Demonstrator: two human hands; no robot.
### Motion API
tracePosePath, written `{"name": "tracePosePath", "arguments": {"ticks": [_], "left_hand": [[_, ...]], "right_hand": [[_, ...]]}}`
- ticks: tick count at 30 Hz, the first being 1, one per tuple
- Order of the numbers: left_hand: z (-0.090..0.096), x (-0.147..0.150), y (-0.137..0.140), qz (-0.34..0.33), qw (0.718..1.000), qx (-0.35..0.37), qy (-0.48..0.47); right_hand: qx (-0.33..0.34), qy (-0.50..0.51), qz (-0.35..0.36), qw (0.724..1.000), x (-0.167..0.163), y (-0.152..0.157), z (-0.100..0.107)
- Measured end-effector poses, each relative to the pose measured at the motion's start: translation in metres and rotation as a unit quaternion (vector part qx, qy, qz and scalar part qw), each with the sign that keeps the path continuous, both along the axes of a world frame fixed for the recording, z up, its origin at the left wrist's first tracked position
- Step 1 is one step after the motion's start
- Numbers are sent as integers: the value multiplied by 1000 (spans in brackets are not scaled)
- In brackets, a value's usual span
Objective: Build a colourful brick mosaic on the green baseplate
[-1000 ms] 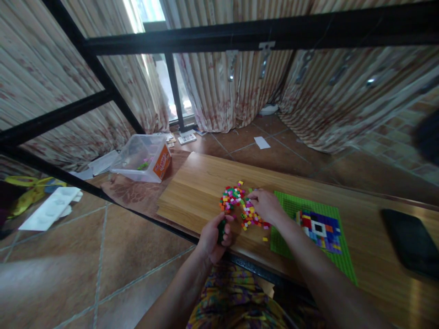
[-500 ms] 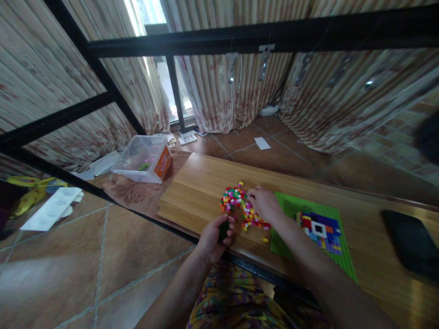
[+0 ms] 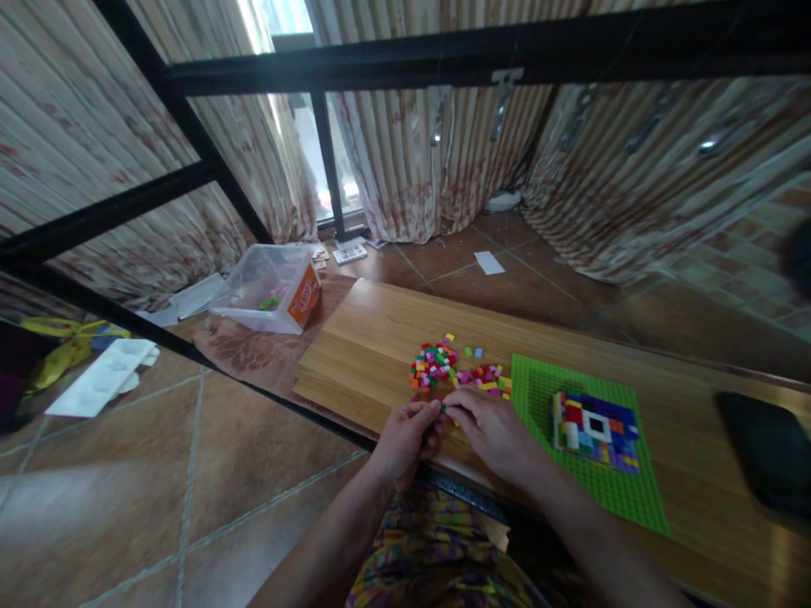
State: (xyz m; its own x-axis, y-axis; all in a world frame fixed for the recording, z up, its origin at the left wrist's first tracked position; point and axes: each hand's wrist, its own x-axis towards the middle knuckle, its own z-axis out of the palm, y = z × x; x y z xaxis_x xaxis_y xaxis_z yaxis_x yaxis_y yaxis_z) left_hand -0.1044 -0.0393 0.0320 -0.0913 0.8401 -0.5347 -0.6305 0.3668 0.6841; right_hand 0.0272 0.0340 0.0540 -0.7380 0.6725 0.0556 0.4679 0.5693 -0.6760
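My left hand (image 3: 405, 441) is closed round something dark, mostly hidden by its fingers, above the table's near edge. Against its fingertips, my right hand (image 3: 494, 426) pinches a tiny green toy brick (image 3: 443, 409). Just beyond the hands lie two heaps of small loose bricks: a mixed-colour heap (image 3: 434, 363) and a pink, red and yellow heap (image 3: 487, 377). To the right, a bright green baseplate (image 3: 608, 490) bears a flat, many-coloured brick build (image 3: 596, 429) with a white square around a black centre.
A black phone-like slab (image 3: 764, 452) lies on the wooden table (image 3: 355, 338) at right. A clear plastic box (image 3: 269, 291) with an orange label stands beyond the table's left end. Black metal bars (image 3: 405, 66) cross overhead before the curtains.
My right hand has come back from the loose bricks to meet my left hand, and a green brick now shows between the fingertips. The pink and yellow heap has been spread away from me.
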Motion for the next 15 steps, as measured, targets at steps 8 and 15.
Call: {"name": "tracePosePath", "arguments": {"ticks": [8,15], "left_hand": [[-7,3,-2,14,1000,15,-14],[-4,-13,-1,66,997,-6,-28]], "right_hand": [[-64,52,-12,996,-3,-2,-5],[27,-8,-62,998,-10,20,-28]]}}
